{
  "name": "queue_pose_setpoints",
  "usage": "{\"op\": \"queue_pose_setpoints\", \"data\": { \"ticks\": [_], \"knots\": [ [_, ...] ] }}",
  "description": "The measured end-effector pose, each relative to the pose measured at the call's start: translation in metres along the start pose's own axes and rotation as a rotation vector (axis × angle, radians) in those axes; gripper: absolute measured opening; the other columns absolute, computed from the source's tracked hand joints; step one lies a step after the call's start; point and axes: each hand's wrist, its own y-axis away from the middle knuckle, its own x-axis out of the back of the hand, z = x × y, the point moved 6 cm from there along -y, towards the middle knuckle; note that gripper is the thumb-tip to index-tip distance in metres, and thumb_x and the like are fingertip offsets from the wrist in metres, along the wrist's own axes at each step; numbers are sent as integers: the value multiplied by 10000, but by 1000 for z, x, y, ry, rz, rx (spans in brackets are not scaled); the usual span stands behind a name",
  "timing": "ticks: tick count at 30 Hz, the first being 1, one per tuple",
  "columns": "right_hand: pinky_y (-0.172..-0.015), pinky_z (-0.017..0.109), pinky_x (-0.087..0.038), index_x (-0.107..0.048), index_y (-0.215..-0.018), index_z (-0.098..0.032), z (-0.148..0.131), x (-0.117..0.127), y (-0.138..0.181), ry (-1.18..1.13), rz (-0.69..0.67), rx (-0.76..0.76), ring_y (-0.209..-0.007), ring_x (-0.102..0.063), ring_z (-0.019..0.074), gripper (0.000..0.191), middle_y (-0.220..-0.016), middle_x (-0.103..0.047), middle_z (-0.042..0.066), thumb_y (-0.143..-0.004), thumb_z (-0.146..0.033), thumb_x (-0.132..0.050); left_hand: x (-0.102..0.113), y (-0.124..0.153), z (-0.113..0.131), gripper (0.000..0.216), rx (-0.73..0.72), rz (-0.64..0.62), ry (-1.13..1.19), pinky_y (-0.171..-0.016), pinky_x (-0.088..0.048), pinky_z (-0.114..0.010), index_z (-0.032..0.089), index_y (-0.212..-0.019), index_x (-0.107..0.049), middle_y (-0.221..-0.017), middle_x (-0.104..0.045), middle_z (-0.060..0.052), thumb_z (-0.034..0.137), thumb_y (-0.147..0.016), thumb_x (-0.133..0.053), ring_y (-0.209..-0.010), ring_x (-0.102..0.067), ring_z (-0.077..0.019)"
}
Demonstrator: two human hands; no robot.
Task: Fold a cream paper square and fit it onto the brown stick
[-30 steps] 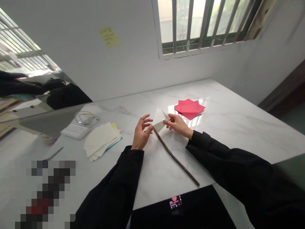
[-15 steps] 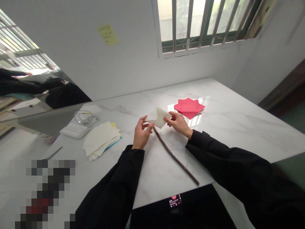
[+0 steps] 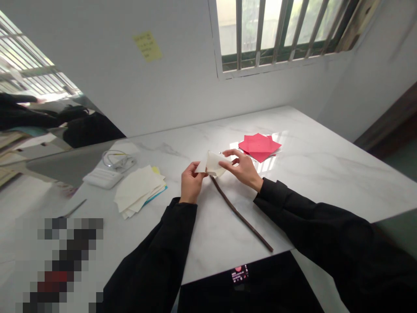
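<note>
A cream folded sheet of paper [image 3: 213, 163] is held just above the table, between my two hands. My left hand [image 3: 191, 181] pinches its left side, thumb and fingers closed on a pointed flap. At the right side of the paper is my right hand [image 3: 243, 167], its thumb on the sheet and its index finger stretched over the upper edge. Below the paper a thin brown stick [image 3: 239, 211] lies slantwise on the white table [image 3: 325, 174]; its upper end reaches close under my left fingers.
Loose cream sheets [image 3: 138, 189] lie left of my hands, beside a white device with a coiled cable [image 3: 102, 177]. Red paper pieces [image 3: 259, 147] lie at the back right. A dark glossy panel [image 3: 267, 287] is at the front edge. Scissors [image 3: 74, 208] lie far left.
The paper has turned in my hands, and its raised flap has folded down. My right fingers have spread and shifted left over it. The stick has stayed in place.
</note>
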Motion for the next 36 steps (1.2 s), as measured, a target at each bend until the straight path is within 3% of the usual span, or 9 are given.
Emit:
{"op": "queue_pose_setpoints", "data": {
  "ticks": [6,12,17,21,24,26,29,32,36],
  "knots": [
    [-837,377,-630,-640,-1374,-216,-3,2,1,83,33,122,-1111,-659,260,649,-1376,-650,136,-760,-267,-844,-1,0,-3,467,41,2,88,-739,-591,-270,154,-927,-726,-878,-709,-27,518,-692,-901,-777,-665,-153],
    [-705,326,-610,-351,-1642,-289,0,-1,1,99,-77,120,-811,-632,166,1016,-1378,-633,109,-743,-179,-811,4,-2,-10,433,167,77,241,-631,-548,-191,150,-928,-712,-848,-683,-13,449,-686,-912,-731,-640,-115],
    [-632,281,-567,-549,-1388,-254,-6,6,0,28,-3,99,-641,-624,107,565,-1194,-701,43,-850,-227,-719,8,-1,-8,257,280,151,408,-610,-550,-162,167,-943,-672,-895,-691,-8,212,-744,-828,-708,-647,-88],
    [-692,281,-562,-669,-1023,-210,-15,7,1,36,-1,167,-711,-659,113,123,-1248,-703,67,-907,-194,-634,8,0,-10,223,345,164,463,-574,-537,-152,184,-954,-639,-925,-692,-5,145,-775,-767,-676,-639,-75],
    [-760,294,-562,-718,-851,-197,-15,1,1,76,-89,209,-861,-699,152,206,-1314,-708,86,-908,-117,-537,7,-1,-9,304,322,125,440,-564,-528,-157,207,-1024,-630,-948,-689,3,162,-761,-776,-668,-633,-77],
    [-789,309,-559,-774,-923,-208,-11,-1,0,105,-114,200,-900,-709,169,288,-1308,-729,86,-903,-94,-509,7,-1,-8,426,292,116,413,-589,-532,-164,229,-1097,-615,-958,-687,5,155,-720,-798,-694,-643,-88],
    [-817,330,-554,-804,-1085,-220,-4,4,-3,154,-20,138,-840,-694,170,356,-1298,-754,85,-891,-102,-529,6,-2,-4,627,225,73,374,-651,-543,-185,269,-1205,-569,-979,-675,5,131,-648,-823,-771,-661,-116],
    [-771,318,-536,-820,-1024,-213,2,12,-5,149,68,48,-683,-615,134,317,-1314,-756,80,-876,-133,-552,6,-2,1,618,113,40,285,-682,-542,-210,281,-1134,-544,-1065,-648,4,147,-608,-840,-824,-671,-134],
    [-630,281,-448,-837,-1069,-196,5,15,-7,158,60,-28,-537,-463,119,348,-822,-761,19,-877,-174,-548,8,-2,10,339,-69,62,89,-727,-522,-227,212,-828,-545,-1122,-651,-36,206,-640,-828,-924,-688,-170]
  ]
}}
